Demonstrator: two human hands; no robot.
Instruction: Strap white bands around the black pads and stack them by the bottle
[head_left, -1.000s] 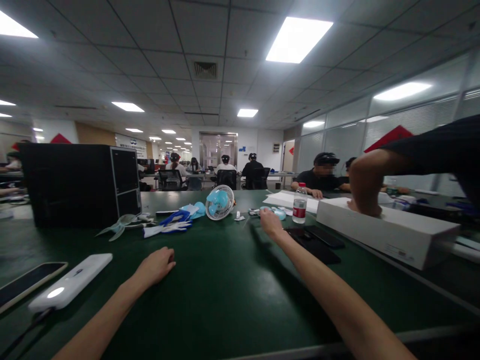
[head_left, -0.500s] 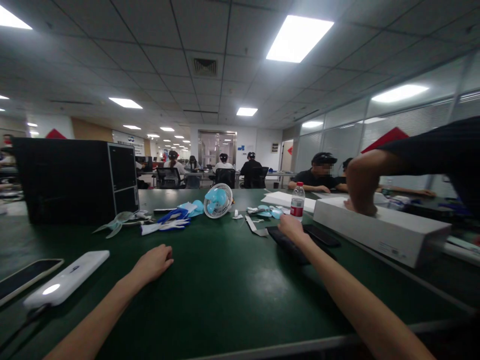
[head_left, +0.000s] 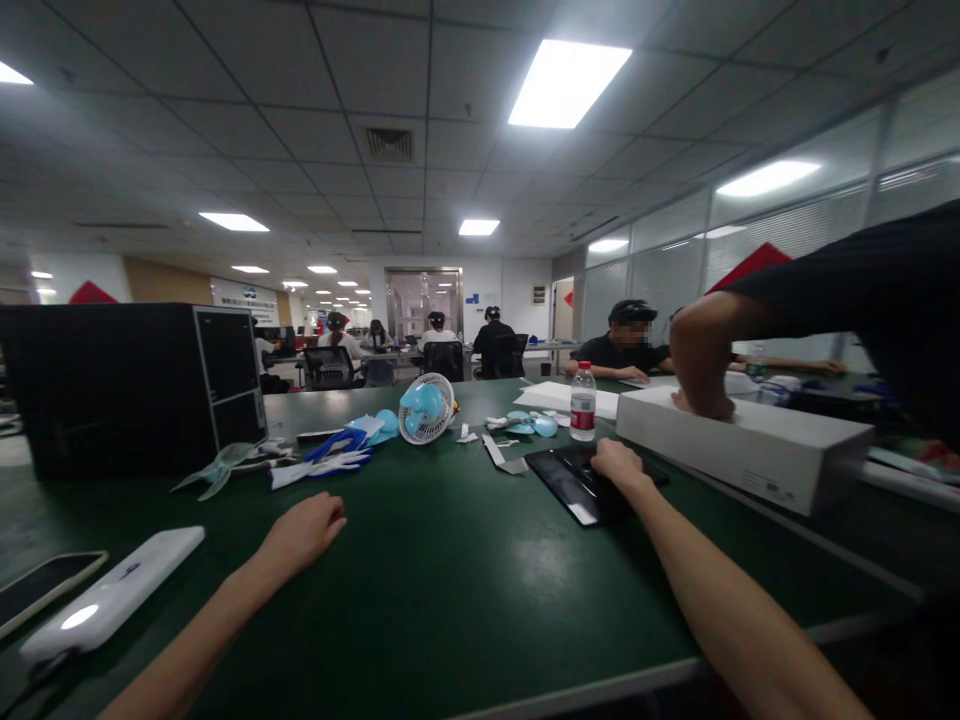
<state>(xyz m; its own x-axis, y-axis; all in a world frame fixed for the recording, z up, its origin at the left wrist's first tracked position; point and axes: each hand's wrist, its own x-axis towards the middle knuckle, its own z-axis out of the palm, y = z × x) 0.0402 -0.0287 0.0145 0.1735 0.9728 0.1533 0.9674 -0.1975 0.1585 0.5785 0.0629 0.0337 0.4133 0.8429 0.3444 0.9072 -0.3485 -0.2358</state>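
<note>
**Right hand down on the black pad, left hand resting**

My right hand (head_left: 621,466) was down at the black pad (head_left: 556,480), just on the near side of the bottle (head_left: 583,403) and a little to its right. The pad lay flat on the table (head_left: 450,560), its far edge close by the bottle's foot. My fingers were bent over it and seemed to touch, but their tips were hidden under the hand, so I couldn't tell whether they were pinching it or only pressing. My left hand (head_left: 307,527) was palm down, well to the left of the bottle and nearer to me, fingers loosely curled. I couldn't make out how tightly they were closed, and nothing showed in them.

As far as I could judge, the pad was already down where it lay and only my letting go was left. The rest lay loose and out of my grasp: a white strip (head_left: 493,452) left of the bottle and near it, touching or just beside the pad, then some pale blue pieces (head_left: 541,424) closer to the bottle. Farther left of the bottle stood a small fan (head_left: 426,408), its round cage tilted, with the gloves (head_left: 334,462) beyond it in a heap.

Right of the bottle, just beside it, was a long white box (head_left: 697,440), with a co-worker's hand (head_left: 705,403) on top. I couldn't tell what that hand was doing there.
</note>
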